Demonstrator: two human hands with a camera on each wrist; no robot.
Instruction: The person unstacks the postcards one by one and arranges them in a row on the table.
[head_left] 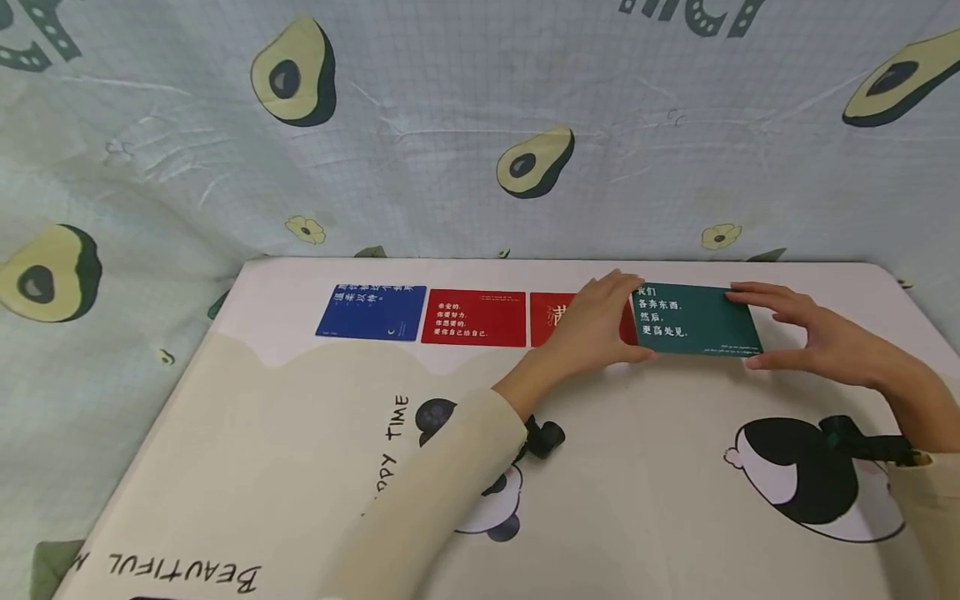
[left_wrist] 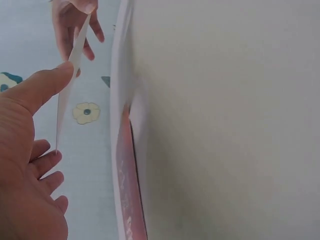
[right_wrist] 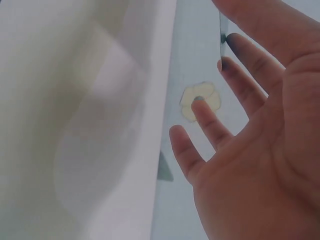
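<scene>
A green card [head_left: 697, 321] with white writing is between my two hands at the right of the row. My left hand [head_left: 588, 329] pinches its left edge, thumb below and fingertips above. At the opposite edge my right hand [head_left: 840, 337] pinches the right side between thumb and fingers. In the left wrist view the pale card [left_wrist: 71, 82] appears edge-on, raised off the table. The right wrist view shows only a thin strip of the card [right_wrist: 223, 42] by the fingertips. A red card [head_left: 545, 327] lies partly hidden under my left hand.
Another red card [head_left: 474, 318] and a blue card [head_left: 372, 314] lie leftward in the same row. The table [head_left: 637, 500] wears a cartoon-printed cover. Behind its far edge hangs an avocado-print curtain [head_left: 427, 92]. A dark strap [head_left: 543, 437] is at my left wrist.
</scene>
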